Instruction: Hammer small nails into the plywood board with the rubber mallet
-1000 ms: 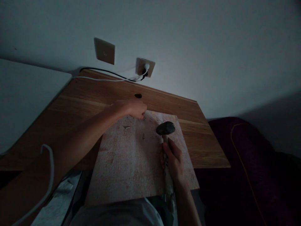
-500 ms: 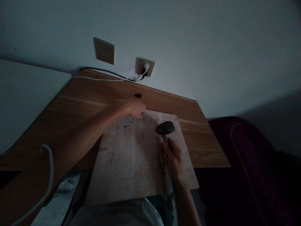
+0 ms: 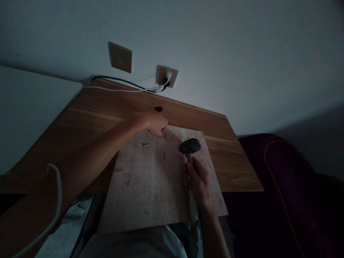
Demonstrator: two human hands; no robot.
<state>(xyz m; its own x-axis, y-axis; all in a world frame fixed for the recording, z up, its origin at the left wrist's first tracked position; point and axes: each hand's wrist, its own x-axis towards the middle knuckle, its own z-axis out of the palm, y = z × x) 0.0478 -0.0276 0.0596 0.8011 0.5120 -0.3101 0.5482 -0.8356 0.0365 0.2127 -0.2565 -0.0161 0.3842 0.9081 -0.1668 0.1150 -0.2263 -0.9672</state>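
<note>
My right hand (image 3: 199,179) is wrapped round the wooden handle of a hammer (image 3: 190,146). The dark, blunt head is above a pale, scuffed board (image 3: 150,186), near its right side. At the board's far edge is my left hand (image 3: 157,124), fingers curled closed and pointing down; whatever they may hold is hidden. A small shiny metal piece (image 3: 145,144) lies on the board below my left hand. Farther right, a tiny nail-like thing (image 3: 165,154) shows on the surface.
Under the board is a wooden desk (image 3: 231,161) with a round hole (image 3: 158,109) near the wall. Cables (image 3: 118,90) run to a wall socket (image 3: 167,76). A white panel (image 3: 34,114) stands at left, dark purple fabric (image 3: 258,157) at right. A white cord (image 3: 57,193) hangs across my left arm.
</note>
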